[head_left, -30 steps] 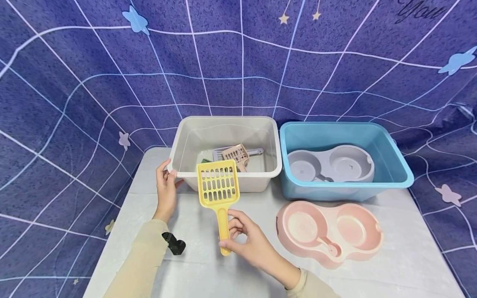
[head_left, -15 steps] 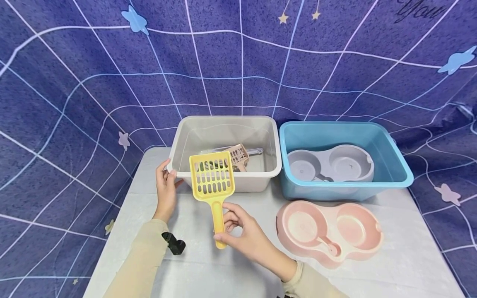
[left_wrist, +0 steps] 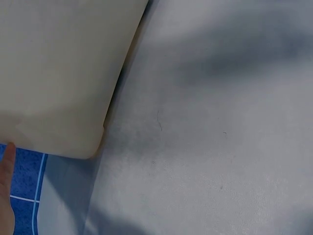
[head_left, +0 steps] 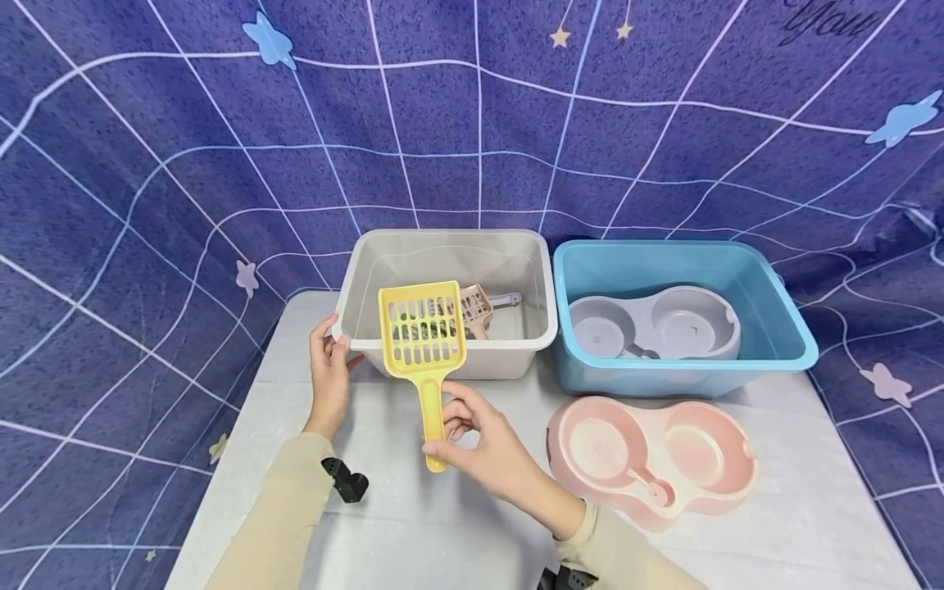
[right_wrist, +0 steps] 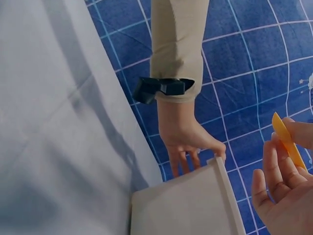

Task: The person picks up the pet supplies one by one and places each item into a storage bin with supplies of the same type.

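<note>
We list one yellow scoop (head_left: 429,385), held up at the near side of the grey tub (head_left: 509,359), handle pinched in the right hand (head_left: 483,442), left hand (head_left: 329,385) gripping the near left corner, fingers partly hidden; step, we judge: holding up, next calling for a steady pinch.

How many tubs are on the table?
2: the grey tub, with the left hand at its corner, and the blue tub to its right, holding a grey double bowl.
</note>
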{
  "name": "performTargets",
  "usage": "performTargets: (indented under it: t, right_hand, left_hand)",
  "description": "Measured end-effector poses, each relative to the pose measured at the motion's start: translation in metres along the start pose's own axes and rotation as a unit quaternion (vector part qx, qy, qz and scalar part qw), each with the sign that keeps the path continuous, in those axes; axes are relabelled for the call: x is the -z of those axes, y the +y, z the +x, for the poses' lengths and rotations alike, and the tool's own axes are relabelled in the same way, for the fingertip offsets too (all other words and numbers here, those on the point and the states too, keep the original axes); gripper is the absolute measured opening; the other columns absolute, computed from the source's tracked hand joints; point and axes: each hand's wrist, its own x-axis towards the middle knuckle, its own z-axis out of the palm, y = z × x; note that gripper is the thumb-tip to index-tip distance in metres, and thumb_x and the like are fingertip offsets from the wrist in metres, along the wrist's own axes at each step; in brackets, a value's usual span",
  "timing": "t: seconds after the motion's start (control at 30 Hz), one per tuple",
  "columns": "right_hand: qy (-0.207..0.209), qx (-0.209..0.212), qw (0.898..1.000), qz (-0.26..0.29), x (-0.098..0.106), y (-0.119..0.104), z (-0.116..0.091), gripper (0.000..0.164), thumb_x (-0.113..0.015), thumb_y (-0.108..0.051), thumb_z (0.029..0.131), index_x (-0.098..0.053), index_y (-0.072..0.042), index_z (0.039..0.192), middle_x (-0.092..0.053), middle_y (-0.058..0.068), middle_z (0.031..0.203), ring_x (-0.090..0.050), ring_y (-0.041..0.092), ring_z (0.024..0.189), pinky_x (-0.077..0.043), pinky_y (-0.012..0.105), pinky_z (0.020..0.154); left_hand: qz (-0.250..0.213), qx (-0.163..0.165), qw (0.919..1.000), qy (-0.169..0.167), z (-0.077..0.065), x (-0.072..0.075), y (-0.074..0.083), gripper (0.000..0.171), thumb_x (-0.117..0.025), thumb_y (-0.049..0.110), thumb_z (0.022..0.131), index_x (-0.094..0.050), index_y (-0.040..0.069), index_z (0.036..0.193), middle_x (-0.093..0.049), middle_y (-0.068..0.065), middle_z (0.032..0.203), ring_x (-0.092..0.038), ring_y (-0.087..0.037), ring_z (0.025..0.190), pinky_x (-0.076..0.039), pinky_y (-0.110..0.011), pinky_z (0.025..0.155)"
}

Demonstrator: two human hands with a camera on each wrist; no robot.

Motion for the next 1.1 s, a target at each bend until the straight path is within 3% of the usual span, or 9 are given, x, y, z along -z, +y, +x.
performTargets:
  t: [0.27, 0.53, 0.73, 1.1]
  right_hand:
    - [0.014, 0.001, 1.000, -0.025, 0.010, -0.001, 0.011, 0.062, -0.078, -0.003, 0.083, -0.048, -0.001, 0.136, -0.068, 0.008, 0.094, -0.059, 0.013, 0.084, -0.052, 0.027, 0.079]
    - [0.029, -0.041, 0.998, -0.042, 0.020, -0.005, 0.022, 0.067, -0.078, -0.005, 0.084, -0.045, 0.002, 0.142, -0.068, 0.005, 0.094, -0.059, 0.013, 0.084, -0.050, 0.025, 0.079]
    - [0.043, -0.053, 0.996, -0.058, 0.029, -0.005, 0.030, 0.067, -0.076, -0.006, 0.085, -0.044, 0.003, 0.144, -0.068, 0.003, 0.094, -0.059, 0.013, 0.084, -0.050, 0.025, 0.080]
    - [0.061, -0.083, 0.994, 0.029, 0.043, -0.001, 0.055, 0.067, -0.074, -0.003, 0.086, -0.044, 0.002, 0.145, -0.069, 0.015, 0.106, -0.061, 0.013, 0.083, -0.051, 0.019, 0.073]
  left_hand:
    - [-0.014, 0.005, 0.9999, 0.007, -0.001, 0.000, -0.001, 0.047, -0.036, 0.010, 0.105, -0.026, 0.006, 0.150, -0.041, -0.025, 0.136, -0.048, -0.031, 0.120, -0.039, -0.059, 0.105]
    - [-0.016, -0.001, 0.9998, 0.013, 0.000, -0.002, -0.002, 0.047, -0.036, 0.009, 0.105, -0.025, 0.004, 0.150, -0.039, -0.029, 0.139, -0.051, -0.018, 0.113, -0.039, -0.060, 0.104]
    - [-0.016, -0.011, 0.9994, 0.030, 0.011, -0.003, -0.028, 0.045, -0.036, 0.012, 0.106, -0.030, 0.013, 0.150, -0.044, -0.018, 0.135, -0.050, -0.026, 0.119, -0.044, -0.054, 0.103]
    - [-0.022, -0.009, 0.9988, 0.043, 0.012, 0.000, -0.031, 0.045, -0.038, 0.011, 0.106, -0.031, 0.013, 0.150, -0.046, -0.014, 0.129, -0.053, -0.013, 0.110, -0.049, -0.043, 0.097]
